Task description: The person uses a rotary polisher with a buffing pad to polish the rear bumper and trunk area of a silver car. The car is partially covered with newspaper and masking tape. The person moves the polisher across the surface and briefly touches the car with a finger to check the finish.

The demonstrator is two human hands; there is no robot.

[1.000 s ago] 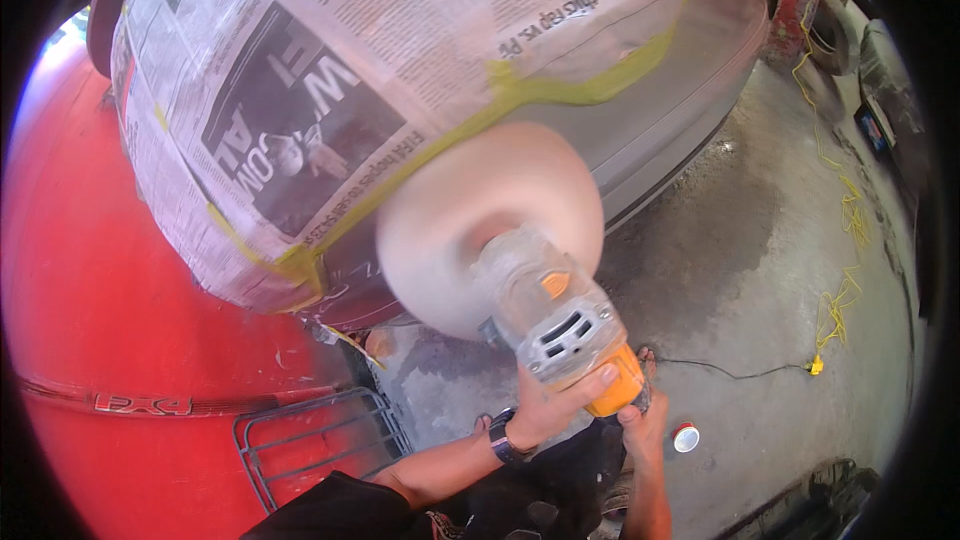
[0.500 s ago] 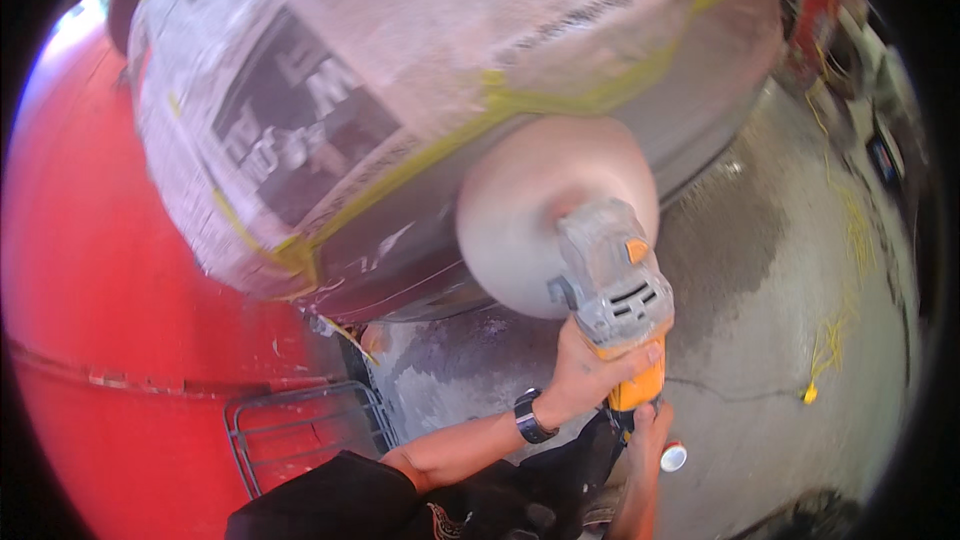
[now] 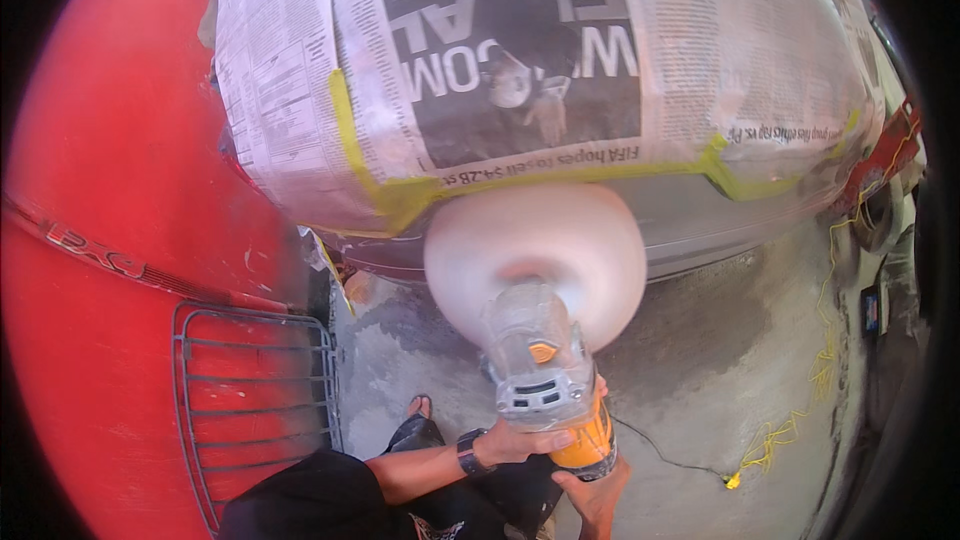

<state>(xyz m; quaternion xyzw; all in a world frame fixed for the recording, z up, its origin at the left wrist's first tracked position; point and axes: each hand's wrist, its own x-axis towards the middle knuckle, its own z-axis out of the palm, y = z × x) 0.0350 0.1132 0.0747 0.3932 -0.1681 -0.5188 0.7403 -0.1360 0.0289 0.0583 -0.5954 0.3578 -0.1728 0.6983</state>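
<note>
Both my hands hold a grey and yellow-orange rotary polisher [image 3: 540, 365]. My left hand [image 3: 518, 442], with a dark watch on its wrist, is wrapped round the body just behind the grey head. My right hand [image 3: 597, 493] grips the rear end of the yellow-orange handle, its fingers partly hidden. A big round white buffing pad [image 3: 480, 255] on the polisher looks blurred, as if spinning. It is against or very near the grey painted strip of a car's end panel [image 3: 710, 218]. Above that strip, newspaper [image 3: 685, 90] covers the car, edged with yellow masking tape [image 3: 560, 173].
At left stands a red vehicle panel [image 3: 110, 160], with a grey metal rack [image 3: 255, 377] beside it. From the polisher a dark cord [image 3: 660, 454] runs across the concrete floor [image 3: 690, 380] to a yellow extension cord [image 3: 775, 437]. My sandalled foot [image 3: 421, 406] is below the car.
The view has turned, so the car's edge lies more level. The pad has moved leftward along the panel, from right of the newspaper's dark picture to below it. Both hands keep their hold.
</note>
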